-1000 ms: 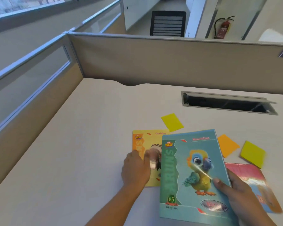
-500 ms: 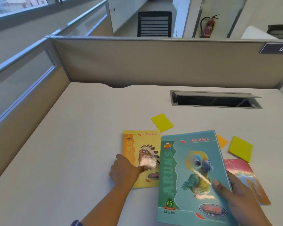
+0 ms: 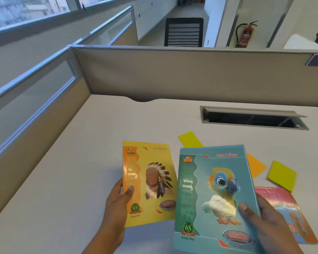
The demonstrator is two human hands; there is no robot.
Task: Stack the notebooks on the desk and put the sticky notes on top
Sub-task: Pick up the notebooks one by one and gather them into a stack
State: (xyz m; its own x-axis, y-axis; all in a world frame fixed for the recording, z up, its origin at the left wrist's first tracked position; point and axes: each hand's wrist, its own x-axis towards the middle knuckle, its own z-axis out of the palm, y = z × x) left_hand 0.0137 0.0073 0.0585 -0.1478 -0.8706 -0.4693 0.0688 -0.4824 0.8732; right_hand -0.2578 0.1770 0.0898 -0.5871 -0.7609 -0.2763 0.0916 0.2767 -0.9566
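My left hand (image 3: 117,202) grips the left edge of a yellow notebook (image 3: 149,182) with a feathered-headdress picture and holds it lifted off the desk. My right hand (image 3: 264,222) holds a teal notebook (image 3: 215,197) with a parrot picture, raised and partly overlapping the yellow one's right edge. A pink and orange notebook (image 3: 286,213) lies flat on the desk under my right hand. Three sticky notes lie behind them: a yellow sticky note (image 3: 189,139), an orange sticky note (image 3: 255,166) partly hidden by the teal notebook, and a yellow-green sticky note (image 3: 282,175).
The pale desk (image 3: 81,180) is walled by beige partitions at the back and left. An open cable slot (image 3: 251,119) sits in the desk at the back right. A black chair (image 3: 184,32) and a fire extinguisher (image 3: 246,33) stand beyond the partition.
My left hand has taken hold of the yellow notebook and lifted it off the desk. The teal notebook has stayed raised in my right hand. The camera view has tilted up slightly.
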